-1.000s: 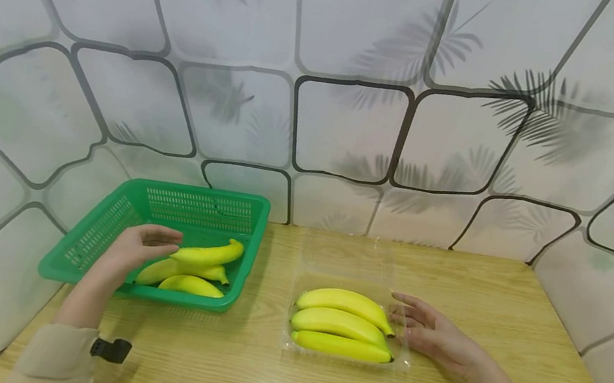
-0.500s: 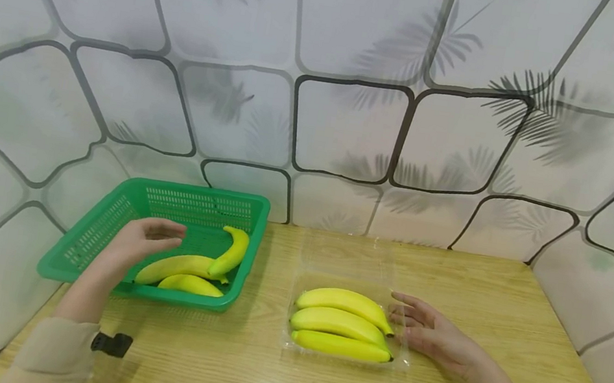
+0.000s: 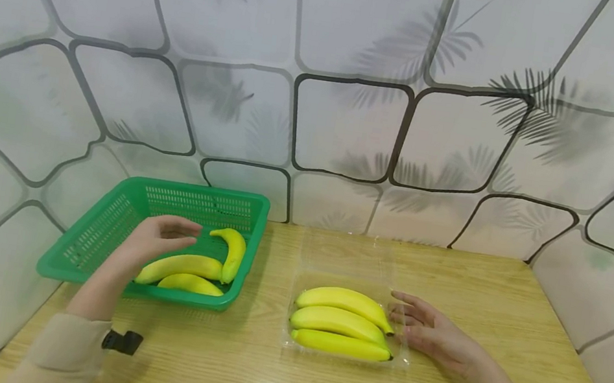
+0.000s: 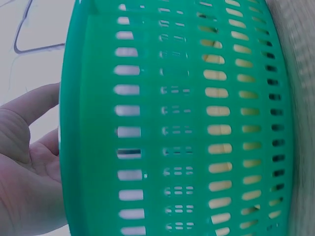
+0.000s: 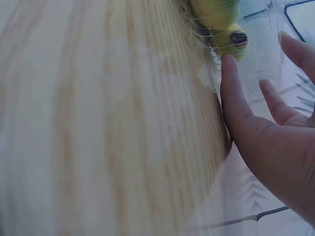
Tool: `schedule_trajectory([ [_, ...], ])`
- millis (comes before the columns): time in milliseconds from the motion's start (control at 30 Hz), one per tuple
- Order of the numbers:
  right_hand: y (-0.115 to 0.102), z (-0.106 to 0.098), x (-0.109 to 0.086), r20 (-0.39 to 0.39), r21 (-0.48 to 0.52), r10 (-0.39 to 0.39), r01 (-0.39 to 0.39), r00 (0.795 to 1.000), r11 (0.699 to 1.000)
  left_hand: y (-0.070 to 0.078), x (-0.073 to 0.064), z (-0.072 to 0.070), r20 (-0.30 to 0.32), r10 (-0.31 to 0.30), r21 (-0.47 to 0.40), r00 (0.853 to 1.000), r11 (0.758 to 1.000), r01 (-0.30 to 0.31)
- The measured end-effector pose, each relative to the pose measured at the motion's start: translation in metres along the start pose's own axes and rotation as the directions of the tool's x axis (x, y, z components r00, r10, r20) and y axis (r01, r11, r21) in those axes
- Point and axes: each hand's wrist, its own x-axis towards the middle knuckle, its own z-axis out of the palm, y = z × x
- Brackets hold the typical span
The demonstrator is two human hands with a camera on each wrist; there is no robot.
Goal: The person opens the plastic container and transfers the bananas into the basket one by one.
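My left hand (image 3: 167,240) hovers over the green basket (image 3: 195,190) with fingers extended and nothing in its grasp. Inside the basket, a curved banana (image 3: 235,257) leans toward the right wall. Two more bananas, an upper one (image 3: 181,267) and a lower one (image 3: 192,284), lie near the front wall. My right hand (image 3: 439,341) is at the right side of a clear plastic box (image 3: 400,355), fingers loosely spread; in the right wrist view the thumb (image 5: 230,78) appears to touch its wall. Three bananas (image 3: 341,323) lie side by side in that box.
The box's transparent lid (image 3: 347,256) stands open toward the back. Both containers rest on a wooden table (image 3: 235,365). A patterned wall covering (image 3: 345,131) rises behind and at the sides.
The top banana in the basket has swung round and dropped against the right side, off the other two. My left hand has moved slightly up and right. The right hand stays put.
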Motion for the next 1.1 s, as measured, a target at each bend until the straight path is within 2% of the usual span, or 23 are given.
schedule_trajectory([
  [433, 0.0, 0.001, 0.001, -0.011, -0.006, 0.015, -0.015, 1.0, 1.0, 0.015, 0.001, 0.014, 0.045, 0.014, -0.026, 0.999, 1.0, -0.013],
  [800, 0.0, 0.001, 0.0, -0.007, -0.005, 0.006, -0.006, 1.0, 1.0, 0.025, 0.006, 0.03, 0.07, 0.073, -0.035, 0.995, 0.997, -0.071],
  [1100, 0.0, 0.001, 0.002, -0.009, -0.007, 0.013, -0.013, 1.0, 1.0, 0.032, 0.011, 0.046, 0.105, 0.076, -0.056, 0.992, 0.996, -0.07],
])
